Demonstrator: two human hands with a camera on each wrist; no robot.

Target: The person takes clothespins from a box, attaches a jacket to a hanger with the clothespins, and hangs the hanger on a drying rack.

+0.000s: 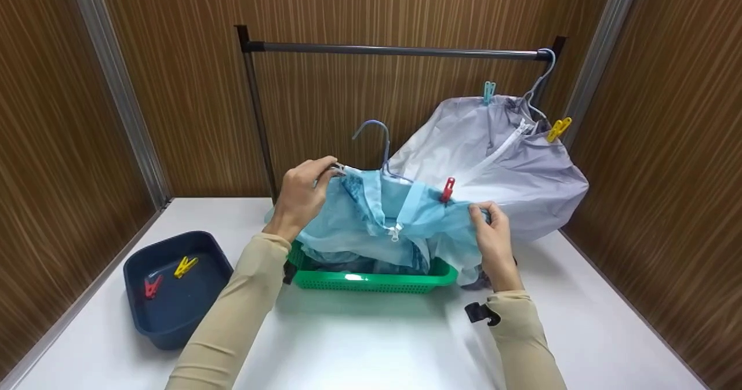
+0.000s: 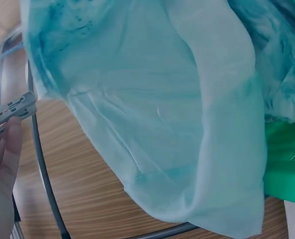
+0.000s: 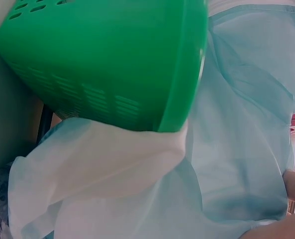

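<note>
A light blue zip-up jacket hangs over a hanger whose hook stands free above the collar. My left hand pinches a pale clothespin at the garment's left shoulder. With thumb and fingers, my right hand grips the fabric at the other shoulder. Between the zipper and that hand, a red clothespin is clipped to the upper edge. The lower part of the jacket drapes over a green basket, where more blue cloth lies.
Behind stands a rack with a dark bar. A white-and-lilac jacket hangs at its right end, held with a blue clothespin and a yellow clothespin. A navy tub at left holds a red and a yellow clothespin.
</note>
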